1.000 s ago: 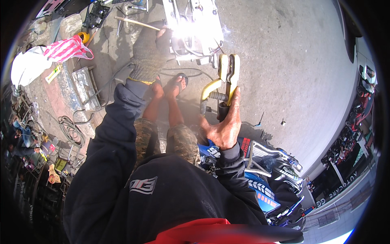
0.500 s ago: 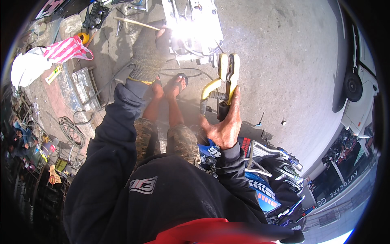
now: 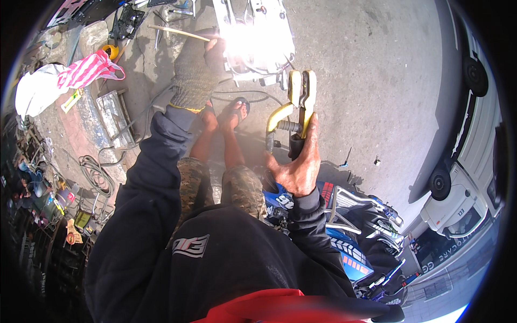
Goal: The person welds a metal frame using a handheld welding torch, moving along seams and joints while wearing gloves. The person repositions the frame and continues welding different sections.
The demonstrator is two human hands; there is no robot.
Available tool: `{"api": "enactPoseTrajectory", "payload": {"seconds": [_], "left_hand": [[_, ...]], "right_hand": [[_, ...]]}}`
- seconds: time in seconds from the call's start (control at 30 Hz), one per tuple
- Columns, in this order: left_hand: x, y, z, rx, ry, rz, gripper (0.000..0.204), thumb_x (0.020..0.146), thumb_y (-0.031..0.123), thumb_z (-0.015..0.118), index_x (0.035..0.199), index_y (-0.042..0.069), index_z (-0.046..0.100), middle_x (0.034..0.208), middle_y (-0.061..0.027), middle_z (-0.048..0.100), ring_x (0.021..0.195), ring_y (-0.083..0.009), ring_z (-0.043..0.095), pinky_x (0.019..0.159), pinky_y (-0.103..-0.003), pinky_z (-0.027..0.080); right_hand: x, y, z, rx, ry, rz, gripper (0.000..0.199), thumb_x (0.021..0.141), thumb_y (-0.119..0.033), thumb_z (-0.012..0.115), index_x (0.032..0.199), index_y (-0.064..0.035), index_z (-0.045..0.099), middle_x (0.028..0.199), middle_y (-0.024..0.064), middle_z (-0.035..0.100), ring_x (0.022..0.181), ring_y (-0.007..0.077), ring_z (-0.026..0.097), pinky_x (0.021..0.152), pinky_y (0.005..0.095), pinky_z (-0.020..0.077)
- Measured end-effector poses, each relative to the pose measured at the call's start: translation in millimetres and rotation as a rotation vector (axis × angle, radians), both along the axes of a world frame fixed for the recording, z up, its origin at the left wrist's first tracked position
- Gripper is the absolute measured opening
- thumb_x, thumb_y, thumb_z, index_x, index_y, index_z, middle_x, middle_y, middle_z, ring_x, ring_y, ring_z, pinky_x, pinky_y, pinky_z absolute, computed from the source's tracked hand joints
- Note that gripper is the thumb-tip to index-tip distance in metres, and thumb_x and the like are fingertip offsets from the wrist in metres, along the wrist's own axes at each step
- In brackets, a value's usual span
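My left hand (image 3: 195, 72), in a grey knit glove with a bare fingertip showing, is closed around a thin pale rod (image 3: 175, 32). It is beside a metal frame (image 3: 274, 27) at the top of the view, where a glaring white light washes out the detail. The rod's end near the light is hidden. My right hand (image 3: 299, 169), bare, grips a yellow and black spring clamp (image 3: 301, 107) by its lower end. The clamp's two padded yellow ends point up toward the frame, apart from it.
Dark cables (image 3: 97, 175) run over the concrete by my feet. A worn wooden block (image 3: 114, 121), a pink-striped bag (image 3: 89, 70) and a yellow tape roll (image 3: 111, 51) lie left. Motorcycle parts (image 3: 350, 237) are close at right; a white van (image 3: 455, 199) stands beyond.
At the right, the white van has shifted down the picture, showing more of its front and two wheels. Both hands have stayed in place with their holds.
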State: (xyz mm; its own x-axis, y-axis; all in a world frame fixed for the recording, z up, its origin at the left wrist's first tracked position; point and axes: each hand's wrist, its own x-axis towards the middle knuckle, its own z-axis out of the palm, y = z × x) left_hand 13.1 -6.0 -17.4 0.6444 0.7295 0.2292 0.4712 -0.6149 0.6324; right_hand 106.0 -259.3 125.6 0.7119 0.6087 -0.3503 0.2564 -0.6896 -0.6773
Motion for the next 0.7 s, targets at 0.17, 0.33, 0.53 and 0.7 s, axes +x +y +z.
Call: {"api": "enactPoseTrajectory", "payload": {"seconds": [0.17, 0.33, 0.53, 0.7], "left_hand": [[3.0, -0.4, -1.0, 0.038, -0.072, 0.011, 0.033, 0.096, 0.016, 0.063, 0.129, 0.012, 0.065, 0.119, -0.0112, 0.071, 0.098, -0.0345, 0.068, 0.08, -0.044, 0.055], [2.2, -1.6, 2.0, -0.045, -0.036, 0.056, 0.032, 0.097, 0.017, 0.063, 0.129, 0.013, 0.065, 0.119, -0.0122, 0.071, 0.095, -0.0348, 0.068, 0.079, -0.045, 0.055], [2.6, 0.7, -2.3, 0.051, -0.082, 0.008, 0.035, 0.095, 0.017, 0.064, 0.13, 0.013, 0.065, 0.113, -0.013, 0.071, 0.095, -0.035, 0.068, 0.078, -0.045, 0.055], [5.9, -5.4, 1.0, -0.078, -0.203, 0.055, 0.037, 0.094, 0.015, 0.065, 0.131, 0.012, 0.065, 0.115, -0.0133, 0.07, 0.097, -0.035, 0.068, 0.081, -0.045, 0.055]], "right_hand": [[0.5, -2.6, -2.4, 0.017, -0.063, 0.038, 0.116, 0.066, -0.02, 0.086, 0.157, 0.0091, 0.02, 0.131, 0.0342, 0.058, 0.113, 0.04, 0.067, 0.093, 0.0415, 0.0559], [2.2, -4.0, -3.7, 0.022, -0.086, 0.064, 0.116, 0.067, -0.021, 0.086, 0.157, 0.0087, 0.02, 0.132, 0.0348, 0.057, 0.116, 0.0405, 0.066, 0.094, 0.042, 0.0557], [2.3, -1.7, -2.8, 0.01, -0.044, 0.037, 0.116, 0.067, -0.021, 0.086, 0.158, 0.0071, 0.02, 0.133, 0.0338, 0.057, 0.115, 0.0399, 0.066, 0.093, 0.0416, 0.0564], [2.9, -0.5, -2.2, -0.005, 0.011, 0.006, 0.116, 0.067, -0.02, 0.086, 0.158, 0.0074, 0.02, 0.134, 0.0334, 0.057, 0.116, 0.0392, 0.066, 0.093, 0.0415, 0.0563]]}}
